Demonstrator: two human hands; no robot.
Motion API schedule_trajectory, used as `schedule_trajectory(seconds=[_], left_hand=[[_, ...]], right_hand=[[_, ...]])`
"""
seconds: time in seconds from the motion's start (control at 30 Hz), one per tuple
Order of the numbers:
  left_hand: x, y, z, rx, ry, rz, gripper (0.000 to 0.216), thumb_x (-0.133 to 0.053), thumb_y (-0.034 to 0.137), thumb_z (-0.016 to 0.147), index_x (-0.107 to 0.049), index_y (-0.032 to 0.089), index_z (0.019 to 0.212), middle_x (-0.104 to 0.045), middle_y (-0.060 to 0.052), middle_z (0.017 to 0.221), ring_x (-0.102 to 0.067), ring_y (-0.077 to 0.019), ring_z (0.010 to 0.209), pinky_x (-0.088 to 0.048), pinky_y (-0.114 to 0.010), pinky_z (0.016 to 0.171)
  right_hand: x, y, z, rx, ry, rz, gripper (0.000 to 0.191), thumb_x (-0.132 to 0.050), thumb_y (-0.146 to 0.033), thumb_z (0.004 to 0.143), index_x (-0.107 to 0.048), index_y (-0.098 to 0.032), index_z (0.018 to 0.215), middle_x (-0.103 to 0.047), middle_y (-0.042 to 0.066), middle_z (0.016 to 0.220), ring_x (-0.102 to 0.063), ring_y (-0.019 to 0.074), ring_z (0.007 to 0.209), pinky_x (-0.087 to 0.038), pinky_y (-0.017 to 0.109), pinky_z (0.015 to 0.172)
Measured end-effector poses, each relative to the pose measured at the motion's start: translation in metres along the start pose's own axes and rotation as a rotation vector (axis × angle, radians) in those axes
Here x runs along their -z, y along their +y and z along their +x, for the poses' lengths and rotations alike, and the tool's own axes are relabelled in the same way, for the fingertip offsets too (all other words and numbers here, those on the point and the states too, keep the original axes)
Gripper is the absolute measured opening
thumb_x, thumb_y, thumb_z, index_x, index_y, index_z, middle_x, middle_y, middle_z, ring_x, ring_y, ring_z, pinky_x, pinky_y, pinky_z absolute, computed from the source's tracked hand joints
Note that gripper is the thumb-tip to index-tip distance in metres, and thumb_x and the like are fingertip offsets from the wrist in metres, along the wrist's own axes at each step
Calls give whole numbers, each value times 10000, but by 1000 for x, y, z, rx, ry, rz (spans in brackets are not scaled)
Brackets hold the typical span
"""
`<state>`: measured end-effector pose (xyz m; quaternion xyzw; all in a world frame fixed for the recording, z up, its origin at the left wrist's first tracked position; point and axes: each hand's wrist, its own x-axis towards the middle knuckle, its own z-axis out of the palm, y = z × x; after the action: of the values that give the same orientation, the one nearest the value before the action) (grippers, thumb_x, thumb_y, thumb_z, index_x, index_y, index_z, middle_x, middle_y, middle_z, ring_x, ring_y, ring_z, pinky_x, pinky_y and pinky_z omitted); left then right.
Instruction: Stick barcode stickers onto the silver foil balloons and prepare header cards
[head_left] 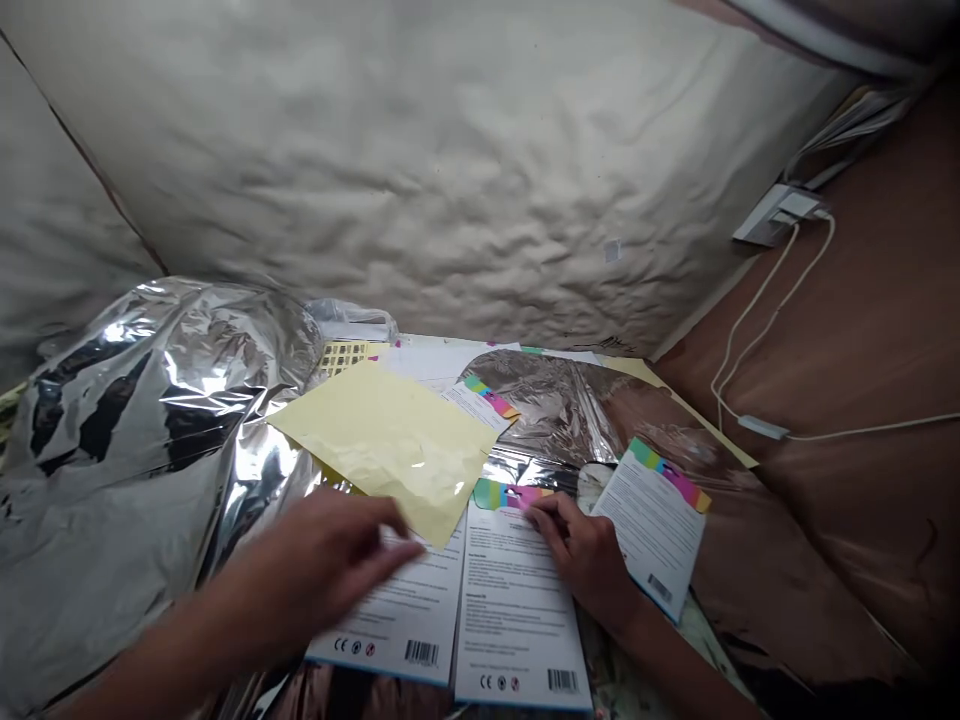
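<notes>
My left hand, smeared by motion, hovers over the lower edge of a yellow sheet. Its thumb and forefinger are bent towards each other with a gap between them, and I see nothing held there. Below it a white printed card lies partly covered by the hand and the sheet. My right hand rests over a second white card, its fingertips pinched together at the card's colourful top band. Whatever is in that pinch is too small to make out. To its right lies a tilted third card.
Crumpled silver film is heaped at the left. Another card pokes out behind the yellow sheet. Clear glossy film covers part of the back. White cables run from a socket box on the right.
</notes>
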<state>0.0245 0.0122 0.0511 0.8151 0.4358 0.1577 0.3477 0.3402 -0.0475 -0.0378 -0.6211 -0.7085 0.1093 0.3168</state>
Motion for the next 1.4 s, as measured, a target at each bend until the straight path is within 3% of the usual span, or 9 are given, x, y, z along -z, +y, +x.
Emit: schedule_trajectory(seconds=[0.07,0.13,0.2,0.27,0.37,0.47,0.6,0.97,1.4], left_hand=[[-38,24,12,-258,-139,165,313,-614,449,863,-698,261,1100,-723,-58,970,-659,-263,884,-478,-336,777],[-77,30,32,-443,-198,308,543,-611,523,854,-599,166,1263,-641,-147,1242,-569,-326,1164,-436,-414,951],[-106,22,50,-497,-165,405,726,-520,620,876,-483,103,1383,-494,-205,1420,-421,-355,1335,-326,-475,1075],[-120,10,62,-505,-140,423,784,-434,662,895,-398,106,1446,-438,-198,1469,-356,-351,1384,-260,-498,1116],[-121,0,64,-518,-111,396,769,-470,650,884,-401,122,1439,-480,-178,1436,-389,-330,1361,-268,-476,1116],[-117,1,60,-518,-80,373,745,-573,621,838,-463,120,1378,-532,-171,1370,-446,-311,1306,-311,-430,1097],[-120,2,59,-502,-59,366,753,-566,637,833,-468,123,1375,-510,-175,1395,-425,-324,1324,-304,-442,1103],[-121,-2,63,-495,-56,335,743,-580,655,810,-502,131,1332,-526,-175,1380,-454,-325,1297,-321,-450,1087],[-119,2,64,-479,-70,328,714,-618,625,797,-513,127,1297,-541,-174,1356,-475,-321,1274,-341,-447,1072]], right_hand=[[-2,2,2,-6,37,21,144,-518,-327,957,-631,-240,935,-728,-13,761,-686,154,585,-483,245,546],[-4,4,3,-25,61,57,152,-530,-335,948,-647,-237,958,-728,-10,747,-701,163,616,-510,246,568],[-5,6,4,-42,70,86,160,-533,-332,946,-656,-234,976,-718,-10,711,-705,167,627,-529,250,589],[-5,7,7,-38,78,82,155,-531,-317,947,-656,-228,969,-694,-17,661,-687,161,587,-527,252,583],[-4,6,15,40,82,4,143,-519,-282,955,-641,-209,935,-662,-16,633,-659,154,561,-502,250,568],[-6,6,21,176,106,-115,162,-489,-231,964,-630,-191,894,-688,22,724,-673,161,637,-493,253,592],[-11,9,19,305,113,-183,173,-476,-186,959,-647,-190,937,-721,48,833,-690,166,724,-513,261,651],[-11,10,19,363,78,-255,168,-503,-157,937,-658,-190,882,-690,19,749,-657,134,646,-488,242,610],[-6,13,15,402,-56,-247,160,-501,-170,946,-656,-190,913,-694,46,812,-662,167,768,-515,271,715]])
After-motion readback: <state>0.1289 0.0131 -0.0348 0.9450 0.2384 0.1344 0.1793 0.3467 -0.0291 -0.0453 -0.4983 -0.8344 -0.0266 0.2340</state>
